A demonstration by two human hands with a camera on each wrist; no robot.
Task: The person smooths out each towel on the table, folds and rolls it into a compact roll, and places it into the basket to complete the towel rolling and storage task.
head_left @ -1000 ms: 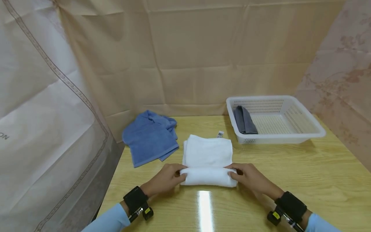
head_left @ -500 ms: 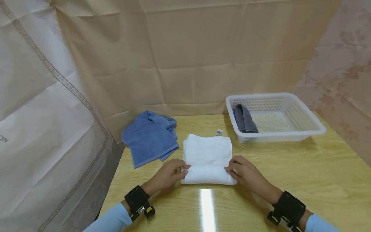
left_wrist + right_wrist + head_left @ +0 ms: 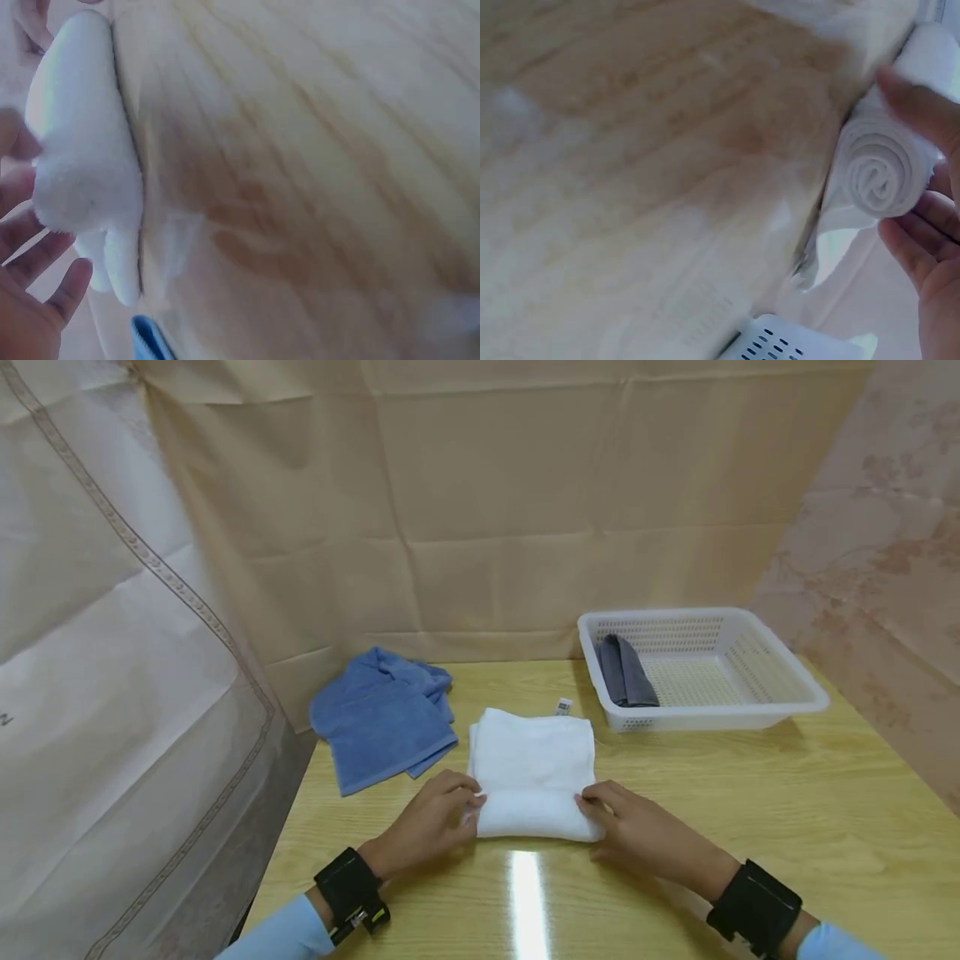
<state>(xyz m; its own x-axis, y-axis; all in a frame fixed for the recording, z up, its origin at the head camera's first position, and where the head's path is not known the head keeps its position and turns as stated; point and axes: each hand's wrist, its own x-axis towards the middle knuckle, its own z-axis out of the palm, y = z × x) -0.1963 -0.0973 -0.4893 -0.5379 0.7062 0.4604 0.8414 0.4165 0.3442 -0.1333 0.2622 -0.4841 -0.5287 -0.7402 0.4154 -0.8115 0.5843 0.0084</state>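
A white towel (image 3: 534,752) lies on the table, its near part rolled into a thick cylinder and its far part flat. My left hand (image 3: 433,814) grips the roll's left end, fingers on its far side. My right hand (image 3: 637,827) holds the right end between thumb and fingers. Coiled layers of the rolled towel (image 3: 877,176) show in the right wrist view, with the thumb across the roll and the other fingers behind it. In the left wrist view the fingers of the left hand (image 3: 37,262) are spread around the end of the roll (image 3: 82,150).
A rumpled blue towel (image 3: 386,714) lies at the back left. To the back right stands a white plastic basket (image 3: 720,718) with a folded dark grey towel (image 3: 627,672) in its left side. A small tag (image 3: 564,707) sticks out behind the white towel. Draped cloth closes off the back.
The fingers of both hands have shifted their hold at the roll's ends. The roll stays in nearly the same place, and the whole view has shifted slightly.
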